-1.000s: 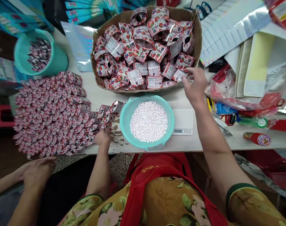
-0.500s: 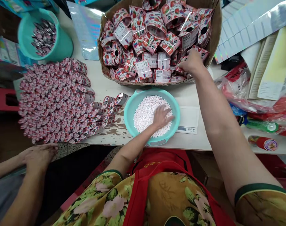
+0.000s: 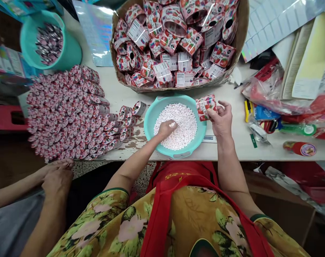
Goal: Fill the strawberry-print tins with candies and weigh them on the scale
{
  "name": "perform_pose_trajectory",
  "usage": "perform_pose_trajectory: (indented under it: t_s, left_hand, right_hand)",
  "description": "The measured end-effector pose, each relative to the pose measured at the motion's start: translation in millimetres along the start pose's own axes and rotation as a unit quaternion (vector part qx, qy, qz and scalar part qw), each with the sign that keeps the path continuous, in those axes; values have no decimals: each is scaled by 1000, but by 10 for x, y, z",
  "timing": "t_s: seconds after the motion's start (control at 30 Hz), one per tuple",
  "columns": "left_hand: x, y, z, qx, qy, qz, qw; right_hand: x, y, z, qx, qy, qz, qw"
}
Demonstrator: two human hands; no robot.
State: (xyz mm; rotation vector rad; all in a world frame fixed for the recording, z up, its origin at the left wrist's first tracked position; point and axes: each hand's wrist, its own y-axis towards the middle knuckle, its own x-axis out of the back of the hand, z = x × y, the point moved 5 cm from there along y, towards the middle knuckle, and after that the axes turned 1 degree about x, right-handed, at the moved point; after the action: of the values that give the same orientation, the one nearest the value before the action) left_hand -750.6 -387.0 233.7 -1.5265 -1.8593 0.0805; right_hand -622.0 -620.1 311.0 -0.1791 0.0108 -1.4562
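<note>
My left hand [image 3: 167,129] is closed round some white candies over a teal basin [image 3: 148,123]. White candies [image 3: 182,137] fill the basin's middle. At the basin's right rim, my right hand [image 3: 221,117] pinches a strawberry-printed packet [image 3: 206,106] by its lower right side. Beyond the basin stands a cardboard box [image 3: 112,53] heaped with similar printed packets [image 3: 171,41]. Left of the basin, a few packets [image 3: 138,108] stand upright beside a large mass of packed ones [image 3: 68,110].
A teal bucket [image 3: 75,50] of small packets stands back left. A person's clasped hands [image 3: 57,173] rest by the table's left front edge. Partly under the basin is a scale [image 3: 209,139]. Plastic bags [image 3: 266,89], papers [image 3: 309,60] and a red jar [image 3: 300,148] lie right.
My right hand has come back from the box to the basin's right side with a packet. My left hand has moved left within the basin and closed on candies.
</note>
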Motion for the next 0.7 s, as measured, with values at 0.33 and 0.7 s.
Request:
perform_pose_trajectory:
  t_s: [0.33,0.7]
  left_hand:
    - [236,-455,-879,-69,-536,-54,839]
    - [124,-285,-764,-60,-496,-165,850]
  right_hand:
    - [-764,-831,-128,26,-161,175,971]
    - [-999,-955,-11,-21,-293,160,942]
